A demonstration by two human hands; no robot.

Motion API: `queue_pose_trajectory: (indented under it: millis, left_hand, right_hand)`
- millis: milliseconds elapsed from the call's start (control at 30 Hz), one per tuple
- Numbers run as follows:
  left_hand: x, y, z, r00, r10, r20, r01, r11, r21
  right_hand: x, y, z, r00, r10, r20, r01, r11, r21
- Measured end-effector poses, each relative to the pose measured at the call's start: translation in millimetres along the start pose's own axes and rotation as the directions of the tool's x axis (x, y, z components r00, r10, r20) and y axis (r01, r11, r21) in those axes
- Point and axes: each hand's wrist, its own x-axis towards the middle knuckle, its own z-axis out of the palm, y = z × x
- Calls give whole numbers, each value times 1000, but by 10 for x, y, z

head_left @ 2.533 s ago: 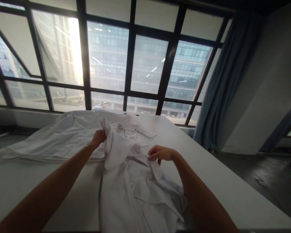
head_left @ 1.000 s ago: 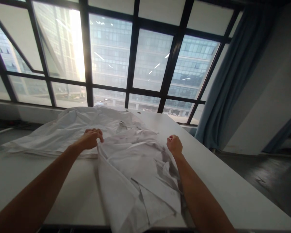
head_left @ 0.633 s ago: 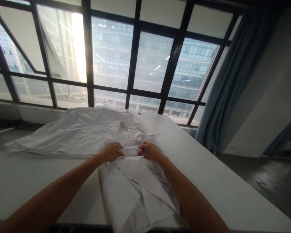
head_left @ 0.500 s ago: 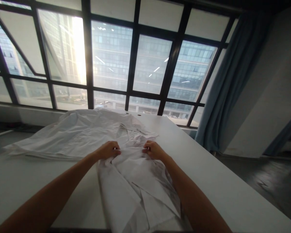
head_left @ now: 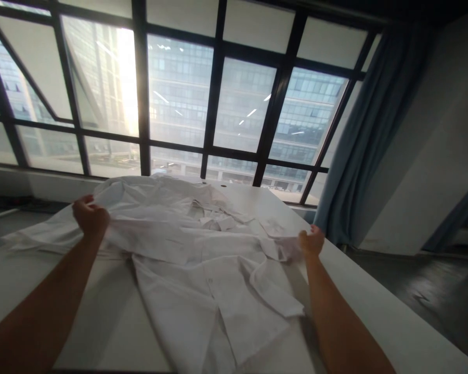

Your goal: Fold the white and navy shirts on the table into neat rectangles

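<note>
White shirt (head_left: 218, 270), spread between my two hands on the white surface (head_left: 374, 322).

My left hand (head_left: 89, 217) is closed on the shirt's far left edge and my right hand (head_left: 311, 241) pinches the far right edge, arms stretched wide apart, which I judge keeps the cloth taut and flat. The shirt lies front up, its collar toward the window (head_left: 179, 98), its hem toward me. It overlaps a pile of white cloth (head_left: 54, 228) lying farther back on the left. A blue curtain (head_left: 366, 130) hangs at right.
</note>
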Motion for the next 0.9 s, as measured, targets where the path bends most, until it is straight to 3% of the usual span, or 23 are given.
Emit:
queue_pose_trajectory:
  millis: [33, 67, 100, 167, 233, 300, 333, 467, 500, 600, 633, 700, 767, 833, 900]
  left_hand:
    - [-56, 100, 31, 998, 13, -57, -10, 999, 49]
    - [-141, 221, 95, 997, 67, -24, -65, 994, 87]
    - [-251, 348, 185, 981, 163, 107, -174, 979, 106]
    - [-516, 574, 403, 856, 331, 398, -401, 910, 106]
    - [-762, 712, 593, 716, 357, 599, -520, 846, 117]
    - [-906, 761, 696, 622, 278, 732, -546, 824, 151]
    - [-929, 765, 713, 607, 223, 763, -531, 828, 181]
    - [-843, 775, 654, 672, 97, 734, -429, 859, 279]
    - [-825, 788, 637, 653, 92, 752, -440, 854, 277]
    - [-853, 843, 626, 489, 77, 869, -533, 815, 227]
    - [-872, 861, 632, 444, 71, 893, -553, 806, 210]
    - [-871, 899, 647, 403, 81, 912, -570, 801, 181]
    - [-756, 946, 668, 423, 119, 898, -569, 807, 161]
    - [-508, 1020, 717, 504, 178, 845, -557, 815, 161]
    - [-184, 1132, 818, 614, 247, 749, -532, 831, 162]
  right_hand:
    - [-33, -146, 52, 998, -66, 11, 66, 998, 7]
    - [-91, -305, 112, 982, -178, 54, 177, 984, 20]
    - [-172, -463, 176, 937, -316, 147, 311, 949, 58]
    - [-383, -738, 304, 799, -478, 366, 459, 877, 143]
    - [-592, -920, 396, 693, -463, 554, 467, 872, 144]
    - [-719, -1007, 418, 606, -401, 687, 447, 886, 123]
    - [-740, -1026, 400, 568, -375, 733, 433, 893, 121]
    - [-638, -1067, 194, 427, -260, 866, 396, 915, 79]
    - [-608, -1085, 131, 379, -235, 895, 401, 914, 70]
    - [-581, -1163, -40, 233, -211, 950, 406, 908, 102]
    - [-587, -1189, -87, 203, -210, 957, 400, 910, 115]
    - [-582, -1234, -168, 193, -197, 961, 373, 921, 114]
    - [-509, -1271, -229, 246, -223, 943, 329, 935, 136]
    - [-340, -1325, -259, 350, -265, 898, 248, 951, 184]
    - [-101, -1423, -247, 512, -278, 813, 184, 960, 212]
